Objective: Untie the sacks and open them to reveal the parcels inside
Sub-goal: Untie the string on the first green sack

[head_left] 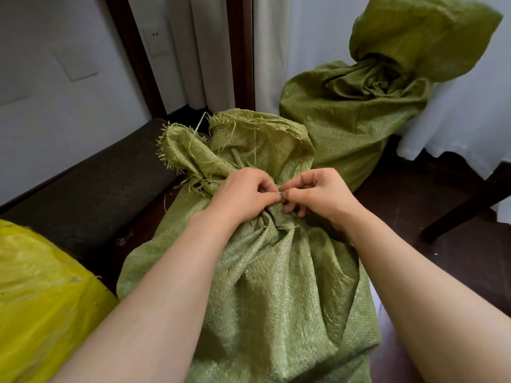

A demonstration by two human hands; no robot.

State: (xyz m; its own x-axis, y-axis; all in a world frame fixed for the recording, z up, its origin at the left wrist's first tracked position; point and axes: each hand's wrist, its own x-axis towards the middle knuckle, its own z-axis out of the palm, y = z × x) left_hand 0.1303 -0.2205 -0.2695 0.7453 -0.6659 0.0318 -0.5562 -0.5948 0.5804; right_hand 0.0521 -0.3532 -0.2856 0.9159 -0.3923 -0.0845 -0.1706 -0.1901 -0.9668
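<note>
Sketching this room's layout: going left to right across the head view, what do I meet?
yellow sack → dark bench → near green sack → far green sack → dark wooden leg

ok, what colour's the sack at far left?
The sack is bright yellow, yellower than the other two; the head view shows it.

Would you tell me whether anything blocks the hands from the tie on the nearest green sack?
Nothing visible: left hand and right hand pinch the thin pale tie at the neck of the green woven sack.
</note>
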